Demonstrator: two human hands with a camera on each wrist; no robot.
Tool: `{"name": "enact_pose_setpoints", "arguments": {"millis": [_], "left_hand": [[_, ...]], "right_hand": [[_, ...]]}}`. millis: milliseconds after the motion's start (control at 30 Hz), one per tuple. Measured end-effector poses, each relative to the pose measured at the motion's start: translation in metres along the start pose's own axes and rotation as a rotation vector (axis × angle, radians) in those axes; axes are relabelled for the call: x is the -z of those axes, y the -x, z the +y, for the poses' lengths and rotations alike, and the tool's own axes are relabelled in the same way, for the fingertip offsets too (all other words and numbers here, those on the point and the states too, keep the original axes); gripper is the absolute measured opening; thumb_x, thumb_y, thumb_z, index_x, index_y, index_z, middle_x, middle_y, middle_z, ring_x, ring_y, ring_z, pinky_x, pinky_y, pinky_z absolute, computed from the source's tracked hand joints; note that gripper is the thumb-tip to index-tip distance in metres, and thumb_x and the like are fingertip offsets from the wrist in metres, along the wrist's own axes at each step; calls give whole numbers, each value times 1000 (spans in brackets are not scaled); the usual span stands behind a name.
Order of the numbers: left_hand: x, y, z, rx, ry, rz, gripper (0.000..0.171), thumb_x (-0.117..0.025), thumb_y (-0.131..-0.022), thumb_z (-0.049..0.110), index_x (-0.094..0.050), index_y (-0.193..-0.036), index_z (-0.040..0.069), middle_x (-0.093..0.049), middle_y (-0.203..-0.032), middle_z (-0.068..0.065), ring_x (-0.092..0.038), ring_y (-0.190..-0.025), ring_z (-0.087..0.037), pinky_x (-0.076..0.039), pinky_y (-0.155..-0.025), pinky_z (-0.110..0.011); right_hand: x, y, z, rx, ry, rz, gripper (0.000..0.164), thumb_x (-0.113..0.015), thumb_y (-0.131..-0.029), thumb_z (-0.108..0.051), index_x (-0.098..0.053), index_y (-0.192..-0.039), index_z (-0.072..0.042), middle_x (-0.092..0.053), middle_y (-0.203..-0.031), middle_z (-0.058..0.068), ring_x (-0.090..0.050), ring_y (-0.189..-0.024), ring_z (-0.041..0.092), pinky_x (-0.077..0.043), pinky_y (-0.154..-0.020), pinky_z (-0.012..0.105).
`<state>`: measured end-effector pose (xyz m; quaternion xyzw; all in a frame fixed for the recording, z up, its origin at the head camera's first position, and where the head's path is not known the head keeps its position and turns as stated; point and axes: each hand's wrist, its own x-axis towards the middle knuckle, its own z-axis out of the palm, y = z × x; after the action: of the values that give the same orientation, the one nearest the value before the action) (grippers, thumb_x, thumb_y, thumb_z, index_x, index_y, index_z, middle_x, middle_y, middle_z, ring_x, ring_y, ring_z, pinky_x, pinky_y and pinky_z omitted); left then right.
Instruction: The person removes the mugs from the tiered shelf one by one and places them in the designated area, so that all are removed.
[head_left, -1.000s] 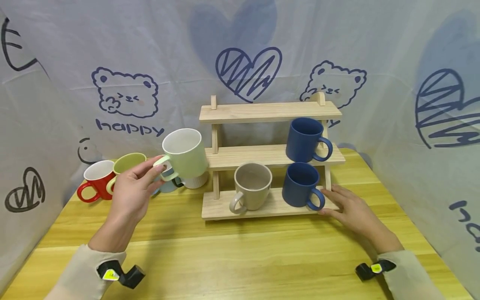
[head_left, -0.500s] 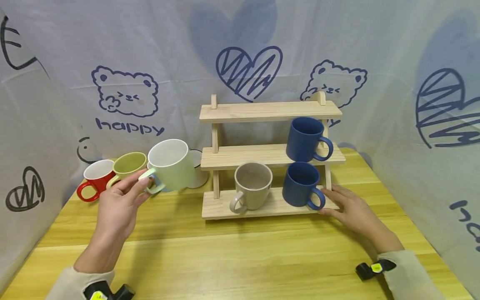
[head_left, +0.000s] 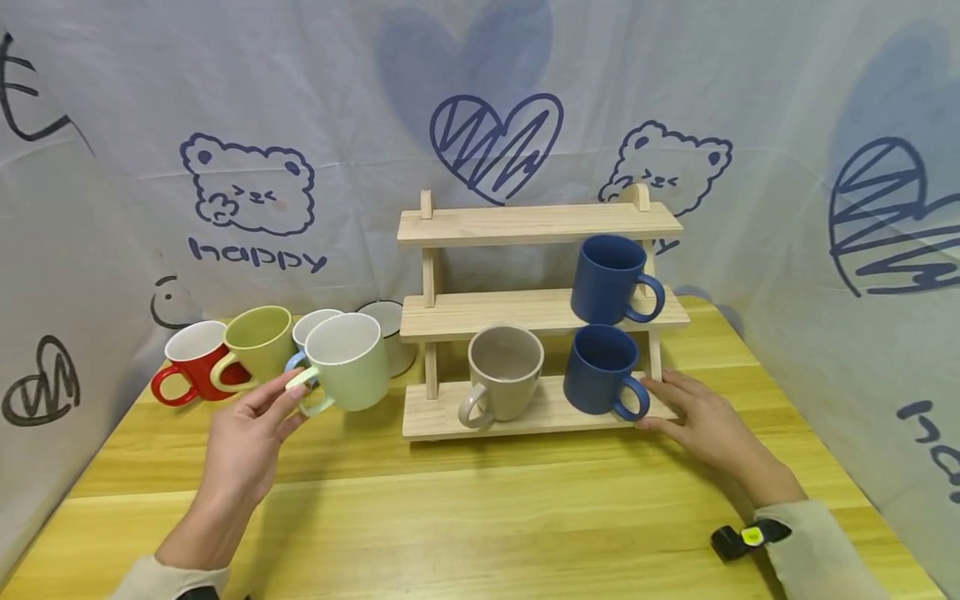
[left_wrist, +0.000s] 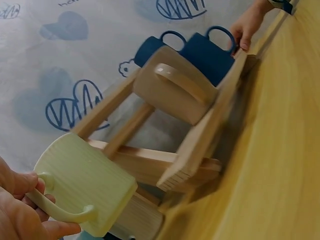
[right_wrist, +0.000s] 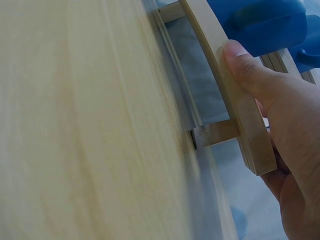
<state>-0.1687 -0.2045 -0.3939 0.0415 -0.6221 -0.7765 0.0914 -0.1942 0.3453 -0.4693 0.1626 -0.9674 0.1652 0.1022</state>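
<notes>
My left hand (head_left: 243, 442) pinches the handle of a pale green mug (head_left: 352, 379), held upright left of the wooden three-tier rack (head_left: 487, 312). In the left wrist view the thumb and fingers close round that mug's handle (left_wrist: 60, 212). At the rack's right end my right hand (head_left: 708, 425) grips the bottom shelf (right_wrist: 250, 135), thumb on its front edge and fingers behind. A grey-beige mug (head_left: 506, 375) and a navy mug (head_left: 600, 371) stand on the bottom shelf. Another navy mug (head_left: 609, 279) is on the middle one.
On the wooden table (head_left: 465, 517), left of the rack, stand a red mug (head_left: 198, 367), an olive-green mug (head_left: 262, 342), a light blue mug (head_left: 307, 325) and a white dark-rimmed mug (head_left: 397, 333). A patterned cloth (head_left: 360, 167) hangs behind.
My left hand has lowered the pale green mug, moving it left, then slightly right, away from the rack's middle shelf. The light blue mug behind shows more. My right hand stays on the rack.
</notes>
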Motion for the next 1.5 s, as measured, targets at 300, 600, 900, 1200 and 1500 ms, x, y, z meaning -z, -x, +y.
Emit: {"name": "enact_pose_setpoints", "arguments": {"millis": [300,600,900,1200,1500], "left_hand": [[1,1,-22,44,-73,35,42,-71,-90,12,-62,-128,-5,-69,-105,7,-65,-96,-6,-55,-83,-24],[1,5,-43,113,-135,82,44,-71,-91,15,-61,-130,-3,-70,-103,11,-63,-96,-5,-54,-82,-21],[0,10,-53,134,-146,92,41,-71,-91,16,-63,-128,-1,-71,-96,9,-63,-92,-6,-54,-80,-19],[1,13,-65,131,-33,75,33,-71,-91,13,-67,-122,1,-71,-99,4,-65,-92,-8,-54,-82,-21],[14,8,-70,109,67,-87,19,-67,-92,3,-76,-107,12,-71,-102,1,-67,-95,-9,-55,-82,-24]], "right_hand": [[1,0,-1,14,4,10,69,-72,-85,-50,-55,-140,-11,-44,-143,27,-42,-128,49,-40,-96,67],[-1,1,0,-1,1,-9,70,-71,-85,-51,-54,-141,-11,-44,-144,27,-41,-128,49,-39,-97,67],[0,1,-1,-4,-3,-8,70,-71,-85,-51,-55,-140,-11,-44,-144,27,-41,-129,49,-40,-96,67],[1,1,-1,5,-3,8,70,-72,-84,-51,-56,-139,-11,-45,-143,27,-42,-129,49,-41,-95,67],[2,0,-2,4,-5,10,70,-72,-84,-51,-56,-139,-10,-45,-143,27,-41,-129,49,-40,-96,67]]}}
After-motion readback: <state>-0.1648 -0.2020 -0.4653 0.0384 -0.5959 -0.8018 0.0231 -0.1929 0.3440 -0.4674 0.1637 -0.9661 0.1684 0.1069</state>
